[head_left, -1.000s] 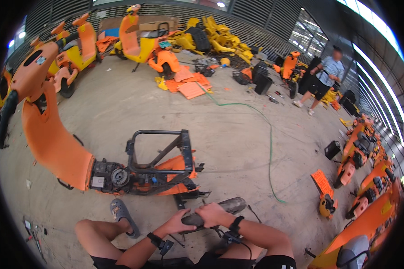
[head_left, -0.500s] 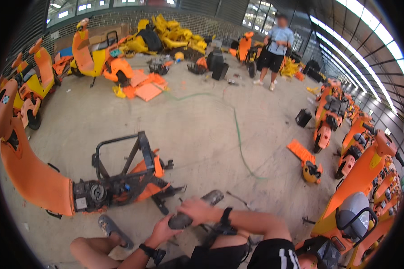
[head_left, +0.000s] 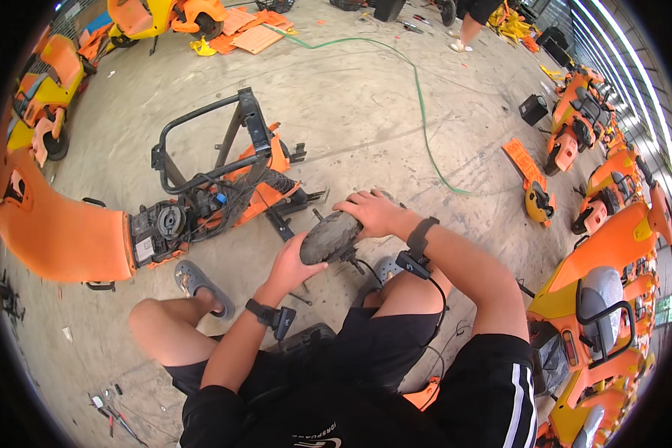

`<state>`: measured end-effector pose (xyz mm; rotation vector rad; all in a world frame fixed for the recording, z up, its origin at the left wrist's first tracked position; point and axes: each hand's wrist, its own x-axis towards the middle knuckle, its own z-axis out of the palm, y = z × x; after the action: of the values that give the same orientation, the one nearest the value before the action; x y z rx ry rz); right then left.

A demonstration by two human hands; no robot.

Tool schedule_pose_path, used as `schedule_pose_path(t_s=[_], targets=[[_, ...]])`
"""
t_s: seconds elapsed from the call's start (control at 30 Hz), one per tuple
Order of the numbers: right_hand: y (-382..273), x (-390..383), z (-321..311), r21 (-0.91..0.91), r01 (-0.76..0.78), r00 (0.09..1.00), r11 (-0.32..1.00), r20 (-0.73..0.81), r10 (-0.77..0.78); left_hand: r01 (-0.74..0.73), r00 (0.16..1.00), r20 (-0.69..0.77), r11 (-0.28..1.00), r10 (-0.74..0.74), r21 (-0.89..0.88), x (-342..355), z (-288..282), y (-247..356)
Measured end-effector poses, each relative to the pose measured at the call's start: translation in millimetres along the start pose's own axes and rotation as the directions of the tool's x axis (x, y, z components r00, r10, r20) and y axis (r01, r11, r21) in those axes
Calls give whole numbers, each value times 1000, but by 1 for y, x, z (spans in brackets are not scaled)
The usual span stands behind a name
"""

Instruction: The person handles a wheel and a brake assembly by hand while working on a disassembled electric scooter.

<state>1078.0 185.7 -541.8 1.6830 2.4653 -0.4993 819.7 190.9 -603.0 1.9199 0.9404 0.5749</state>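
Note:
A small scooter wheel with a worn, dusty black tyre is held up between my knees. My left hand closes on its near left side, the thumb lying over the tread. On the far right side my right hand grips the tyre, fingers bent over it. The hub side is partly hidden, and a dark cable hangs below it. Just beyond and left lies a stripped orange scooter with a bare black frame; its rear end points toward the wheel.
Pliers and other hand tools lie on the floor at lower left. A green hose curves across the floor. Orange-yellow scooters line the right side. An orange panel and a black box lie nearer. A person stands at the back.
The view has tipped downward, so the scene sits higher in the picture. Both hands remain on the wheel; the right hand has shifted to its far right side.

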Motion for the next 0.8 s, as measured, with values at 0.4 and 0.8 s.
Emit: schedule_pose_path(t_s=[0.4, 0.8], targets=[[-2, 6, 5, -2, 0, 993, 1000, -118, 0, -142, 977, -138, 979, 161, 144, -6, 6, -6], [-43, 25, -8, -55, -9, 1000, 998, 26, 11, -19, 986, -160, 987, 45, 159, 10, 18, 11]])
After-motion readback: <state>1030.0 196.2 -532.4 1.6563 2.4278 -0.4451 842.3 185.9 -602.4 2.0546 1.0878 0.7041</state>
